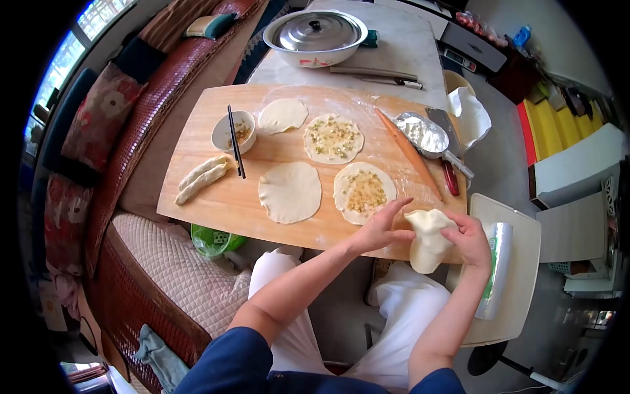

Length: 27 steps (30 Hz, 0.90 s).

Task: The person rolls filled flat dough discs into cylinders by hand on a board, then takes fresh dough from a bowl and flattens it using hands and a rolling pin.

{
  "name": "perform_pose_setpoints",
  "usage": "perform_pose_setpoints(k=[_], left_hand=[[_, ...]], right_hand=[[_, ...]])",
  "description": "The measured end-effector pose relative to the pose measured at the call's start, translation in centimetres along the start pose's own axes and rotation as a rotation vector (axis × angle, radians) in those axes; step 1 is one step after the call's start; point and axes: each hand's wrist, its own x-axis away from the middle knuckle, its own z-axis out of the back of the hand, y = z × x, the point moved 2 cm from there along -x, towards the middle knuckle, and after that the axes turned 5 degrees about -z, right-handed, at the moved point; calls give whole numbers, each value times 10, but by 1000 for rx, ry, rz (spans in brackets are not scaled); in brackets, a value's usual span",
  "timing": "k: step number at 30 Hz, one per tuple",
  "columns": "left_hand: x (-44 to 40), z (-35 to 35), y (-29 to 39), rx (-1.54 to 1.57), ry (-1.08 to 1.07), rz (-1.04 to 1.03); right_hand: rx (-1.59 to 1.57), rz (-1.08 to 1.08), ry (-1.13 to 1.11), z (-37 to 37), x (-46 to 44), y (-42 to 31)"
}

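A limp sheet of dough (428, 243) hangs over the near right edge of the board, gripped along its right side by my right hand (474, 243). My left hand (382, 228) is open, thumb and fingers spread, close to the sheet's left side; whether the fingertips touch it I cannot tell. Just beyond my left hand lies a dough round with chopped filling (365, 193). Behind it is another topped dough round (333, 138). Two plain pieces, a near dough round (290, 193) and a far dough round (283, 116), lie to the left.
On the wooden board (223, 105) are a filling bowl (222, 136) with chopsticks (235, 141) across it, rolled dough pieces (202, 177), a rolling pin (410, 154) and a flour bowl (423, 133). A lidded basin (315, 33) stands behind. A plastic-wrap roll (496, 269) lies at right.
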Motion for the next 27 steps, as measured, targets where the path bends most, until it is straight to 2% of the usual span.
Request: perform_pose_setpoints(k=[2,4,5,8,12,16,18,21,24,26,27], left_hand=[[3,-5,1,460,-102,146],[8,-9,8,670,-216,240],[9,-10,11,772,-272,285],[19,-11,13,834,-214,411],[22,33,-5,544,-67,441],[-8,114,5,385,118,248],[-37,169,13,109,122,198],[-79,234,41,-238,144,168],[-101,270,53,-490,170,52],[-107,286,21,-596,229,-1],[-103,287,9,-635,243,-55]], right_hand=[[-21,-7,-53,-1,9,-10],[-29,-4,-100,2,11,-8],[-31,2,-125,3,10,-7],[-68,-46,-148,-2,4,-1],[-27,-36,-169,-22,-27,-11],[56,151,-240,-55,-114,-31],[151,227,-201,-68,-173,-37],[126,331,-154,-100,-228,-74],[149,476,-70,-120,-269,-90],[182,571,-35,-130,-296,-79],[297,502,58,-136,-293,-76]])
